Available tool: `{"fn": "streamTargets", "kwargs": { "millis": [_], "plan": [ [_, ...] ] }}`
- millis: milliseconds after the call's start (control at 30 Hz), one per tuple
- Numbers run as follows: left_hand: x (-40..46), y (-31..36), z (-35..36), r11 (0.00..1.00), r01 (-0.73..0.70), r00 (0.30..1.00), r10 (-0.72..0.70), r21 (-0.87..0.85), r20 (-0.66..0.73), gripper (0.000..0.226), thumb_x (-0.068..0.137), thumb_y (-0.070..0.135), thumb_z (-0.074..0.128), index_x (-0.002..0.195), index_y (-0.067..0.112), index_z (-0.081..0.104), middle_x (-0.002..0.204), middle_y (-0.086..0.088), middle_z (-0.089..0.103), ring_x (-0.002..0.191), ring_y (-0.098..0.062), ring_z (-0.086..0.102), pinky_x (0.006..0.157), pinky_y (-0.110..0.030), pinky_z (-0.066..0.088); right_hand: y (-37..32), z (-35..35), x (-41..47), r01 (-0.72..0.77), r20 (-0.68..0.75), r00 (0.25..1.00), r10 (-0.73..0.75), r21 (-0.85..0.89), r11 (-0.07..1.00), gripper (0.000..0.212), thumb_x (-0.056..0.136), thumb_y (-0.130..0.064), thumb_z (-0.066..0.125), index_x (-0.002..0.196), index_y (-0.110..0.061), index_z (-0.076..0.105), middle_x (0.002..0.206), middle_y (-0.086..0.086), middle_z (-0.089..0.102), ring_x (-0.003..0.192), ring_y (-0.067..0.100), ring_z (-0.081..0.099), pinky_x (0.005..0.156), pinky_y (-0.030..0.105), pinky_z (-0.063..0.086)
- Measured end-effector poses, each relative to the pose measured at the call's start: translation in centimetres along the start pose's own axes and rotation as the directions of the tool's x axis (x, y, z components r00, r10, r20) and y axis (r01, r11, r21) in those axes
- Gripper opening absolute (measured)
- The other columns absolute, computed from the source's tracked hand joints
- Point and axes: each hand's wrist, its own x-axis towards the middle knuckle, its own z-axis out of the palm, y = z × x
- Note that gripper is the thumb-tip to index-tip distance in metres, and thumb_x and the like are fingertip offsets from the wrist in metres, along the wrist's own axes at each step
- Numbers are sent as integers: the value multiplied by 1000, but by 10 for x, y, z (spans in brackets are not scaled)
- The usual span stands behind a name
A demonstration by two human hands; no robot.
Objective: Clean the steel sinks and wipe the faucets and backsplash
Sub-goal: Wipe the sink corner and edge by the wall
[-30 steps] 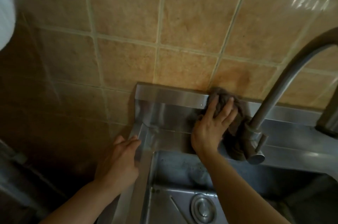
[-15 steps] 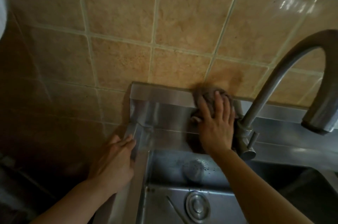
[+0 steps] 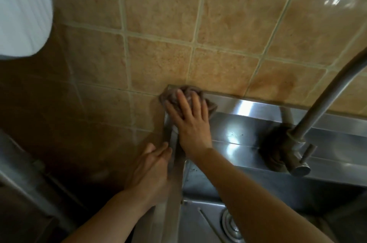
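Note:
My right hand (image 3: 190, 121) lies flat with straight fingers on a grey-brown cloth (image 3: 174, 95), pressing it against the top left corner of the steel backsplash (image 3: 248, 121). My left hand (image 3: 152, 167) rests with straight fingers on the left rim of the steel sink (image 3: 173, 179). The curved steel faucet (image 3: 321, 107) rises at the right, its base and lever (image 3: 297, 163) on the sink's back ledge. The sink's drain (image 3: 230, 225) shows at the bottom.
Beige wall tiles (image 3: 218, 24) fill the area above the backsplash. A white rounded object (image 3: 21, 10) hangs at the top left. A dark steel edge (image 3: 25, 183) runs along the lower left beside a shadowed gap.
My right hand has slid the cloth left along the backsplash, from beside the faucet to its top left corner. My left hand has stayed on the sink's left rim.

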Motion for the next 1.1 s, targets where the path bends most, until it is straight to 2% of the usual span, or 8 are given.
{"fn": "streamTargets", "kwargs": {
  "millis": [200,333,467,667,733,900,1000,1100],
  "plan": [
    [-1,-1,-5,999,30,998,-30,12,46,59,94,18,43,150,21,24,157,8,17,134,-11,23,105,-20,28,31,2,-11,281,99,958,-268,-159,946,65,80,-26,39,144,-35,37,157,-2,23,140,34,16,114,51,8],
    [-4,5,-8,996,79,996,-77,-31,50,56,96,16,41,150,21,24,156,10,18,130,-9,27,102,-22,32,102,-9,-78,279,71,960,-270,-233,932,72,68,-19,62,138,-27,45,150,0,30,132,35,28,113,51,11],
    [-2,9,-7,996,94,994,-93,-3,56,58,94,13,41,150,21,25,157,9,18,129,-11,29,103,-24,34,137,-28,-126,-42,142,987,69,-187,982,67,52,-2,85,114,-20,70,133,9,41,116,38,40,86,54,50],
    [-8,6,-6,996,87,995,-85,-37,42,54,98,12,41,149,23,26,155,11,22,136,-9,24,107,-22,25,107,-29,-113,-493,225,840,494,-65,868,26,74,-5,74,98,-7,66,121,20,44,105,41,42,58,43,53],
    [-13,3,-7,990,101,995,-99,-97,23,54,97,8,42,148,22,29,152,10,28,137,-8,24,108,-18,22,86,-23,-104,-609,286,758,586,-13,793,25,88,-7,57,113,-8,59,130,21,34,112,41,36,67,49,53],
    [-30,0,-13,968,206,975,-216,-144,-56,49,96,11,43,143,26,38,141,6,42,130,-11,37,102,-22,32,8,-19,-57,-404,359,884,301,261,877,33,96,-16,48,128,-16,52,138,16,27,122,38,32,89,52,48],
    [-38,2,-19,960,250,965,-258,-128,-48,43,97,16,40,138,27,42,132,3,47,123,-15,42,96,-25,38,-30,-20,-26,-197,470,881,52,264,944,37,100,-23,41,136,-20,47,144,11,23,130,41,26,97,52,43],
    [-44,2,-22,958,264,963,-268,-110,-15,40,97,17,39,135,27,44,124,2,50,116,-15,46,90,-26,41,-27,-22,-20,-166,508,861,-2,285,944,42,98,-23,43,140,-27,44,146,5,24,134,36,23,105,51,35]
  ]
}}
